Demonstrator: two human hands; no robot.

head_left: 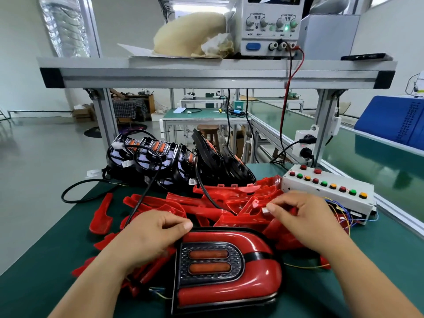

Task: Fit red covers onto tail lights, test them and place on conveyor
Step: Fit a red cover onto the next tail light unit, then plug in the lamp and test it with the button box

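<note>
A tail light [229, 269] with its red cover fitted lies on the green mat in front of me, two orange lenses facing up. My left hand [151, 237] curls over its upper left corner and grips the edge there. My right hand [302, 214] pinches a small white connector [265, 210] above the pile of loose red covers [206, 207]. A black cable [140, 200] runs from under my left hand toward the back. Several uncovered black tail lights [160, 157] are stacked behind the red covers.
A white test box [330, 191] with coloured buttons sits at the right, with thin coloured wires trailing beside it. The green conveyor [378, 161] runs along the right side. A power supply [270, 26] stands on the aluminium shelf [206, 74] overhead.
</note>
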